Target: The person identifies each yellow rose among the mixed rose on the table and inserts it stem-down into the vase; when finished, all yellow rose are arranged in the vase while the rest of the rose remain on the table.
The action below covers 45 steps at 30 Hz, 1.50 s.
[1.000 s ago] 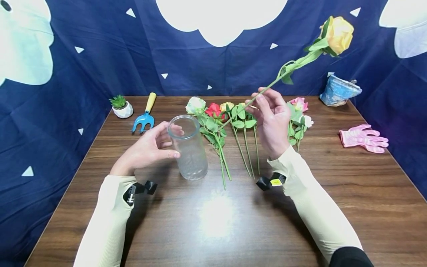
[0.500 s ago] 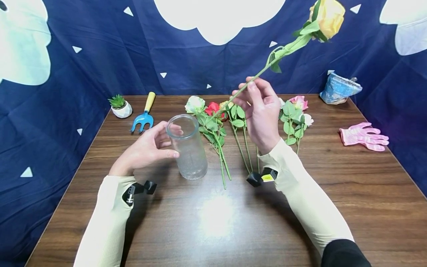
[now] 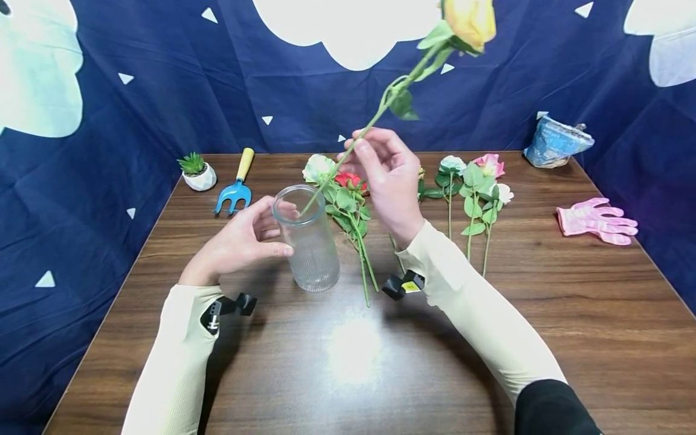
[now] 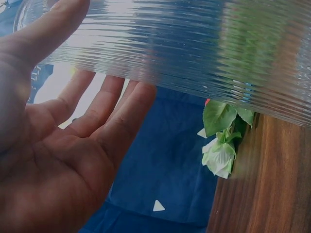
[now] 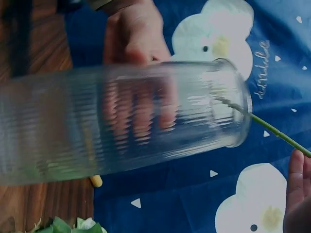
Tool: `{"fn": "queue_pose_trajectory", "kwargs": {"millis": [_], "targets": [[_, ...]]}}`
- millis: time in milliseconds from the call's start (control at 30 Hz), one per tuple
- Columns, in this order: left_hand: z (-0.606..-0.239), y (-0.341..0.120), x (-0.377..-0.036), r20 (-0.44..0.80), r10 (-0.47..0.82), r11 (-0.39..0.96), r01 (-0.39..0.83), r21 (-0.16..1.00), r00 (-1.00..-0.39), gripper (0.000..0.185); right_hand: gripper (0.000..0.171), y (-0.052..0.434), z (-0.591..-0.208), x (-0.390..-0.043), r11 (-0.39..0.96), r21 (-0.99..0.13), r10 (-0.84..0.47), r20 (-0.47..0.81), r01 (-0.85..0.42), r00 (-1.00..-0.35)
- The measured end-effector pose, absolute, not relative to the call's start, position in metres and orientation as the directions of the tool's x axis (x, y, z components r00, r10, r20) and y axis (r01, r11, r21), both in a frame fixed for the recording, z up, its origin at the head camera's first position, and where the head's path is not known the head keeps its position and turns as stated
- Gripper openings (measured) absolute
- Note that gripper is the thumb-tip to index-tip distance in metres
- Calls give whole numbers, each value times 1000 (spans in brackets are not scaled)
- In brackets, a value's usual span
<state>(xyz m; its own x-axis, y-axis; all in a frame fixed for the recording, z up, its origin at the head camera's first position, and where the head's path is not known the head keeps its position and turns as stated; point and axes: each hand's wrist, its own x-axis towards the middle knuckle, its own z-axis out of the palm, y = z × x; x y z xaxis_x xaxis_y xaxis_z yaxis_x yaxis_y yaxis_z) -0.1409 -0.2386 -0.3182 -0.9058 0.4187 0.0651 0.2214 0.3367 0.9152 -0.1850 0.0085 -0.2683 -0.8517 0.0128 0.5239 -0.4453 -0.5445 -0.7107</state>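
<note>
Gently: Yellow Rose [image 3: 470,24], Glass Jar [image 3: 315,260]

The right hand [image 3: 390,178] pinches the stem [image 3: 377,116], its tip just inside the jar. The left hand [image 3: 239,244] grips the jar, nearer the tabletop's [image 3: 446,368] left edge. The rose seems light, so pinch mid-stem; glass could slip or break.

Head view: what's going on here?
A person's left hand grips a clear, ribbed, glass-like cylindrical vase; the right hand pinches a yellow rose. Its long green stem reaches just inside the vase's mouth; no other stem shows inside. Red, white and pink flowers lie on the brown wooden table.
</note>
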Motion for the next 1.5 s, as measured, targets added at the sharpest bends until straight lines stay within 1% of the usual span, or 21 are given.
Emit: {"fn": "queue_pose_trajectory", "kwargs": {"millis": [100, 167, 267, 367, 433, 633, 867, 1067, 1300, 1500], "targets": [[-318, -239, -141, 64, 418, 337, 220, 915, -906, 63, 10, 4, -272, -187, -462, -733, -25, 573, -499, -819], [-318, -239, -141, 65, 418, 343, 223, 913, -906, 63, 13, 2, -274, -188, -418, -741, -41, 594, -526, -803], [-318, -239, -141, 66, 419, 347, 227, 910, -906, 64, 20, -2, -275, -189, -372, -757, -71, 600, -537, -797], [-318, -238, -141, 71, 420, 349, 234, 907, -905, 66, 23, -6, -275, -190, -347, -779, -111, 587, -522, -802], [-318, -238, -141, 73, 421, 348, 235, 908, -904, 66, 22, -9, -275, -191, -320, -788, -139, 588, -526, -797], [-318, -238, -142, 73, 422, 356, 240, 903, -903, 66, 15, -14, -272, -192, -205, -833, -231, 552, -514, -802], [-317, -238, -142, 70, 426, 349, 235, 907, -902, 65, 15, -15, -266, -190, -68, -860, -337, 496, -505, -800], [-319, -238, -142, 63, 432, 322, 218, 921, -900, 64, 13, -19, -261, -187, 32, -836, -411, 488, -548, -770], [-318, -239, -142, 36, 423, 332, 191, 924, -906, 63, 14, -24, -258, -187, 150, -727, -472, 542, -670, -695], [-317, -238, -142, 29, 424, 324, 181, 929, -905, 64, 10, -25, -255, -186, 223, -690, -520, 514, -689, -683]]}}
